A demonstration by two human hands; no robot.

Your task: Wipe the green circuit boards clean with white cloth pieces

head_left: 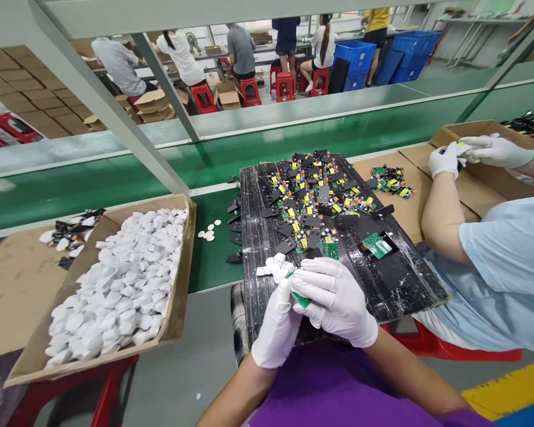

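Both of my hands wear white gloves and meet over the near edge of a black board (pixel 267 302). Between them is a small green circuit board (pixel 301 299). My left hand (pixel 278 323) pinches its left side, and my right hand (pixel 333 296) covers it from above with fingers curled. Just beyond my fingers lies a small heap of white pieces (pixel 276 267). Farther back on the black board is a pile of circuit boards (pixel 309 201) with yellow parts and black plates. One more green circuit board (pixel 377 245) rests face up to the right of my hands.
A cardboard box (pixel 189 261) full of white pieces stands at the left, with loose white discs (pixel 210 232) beside it. At the right, a co-worker's gloved hands (pixel 445 160) work near another cardboard box (pixel 469 127). A metal frame post (pixel 102 101) slants across the left.
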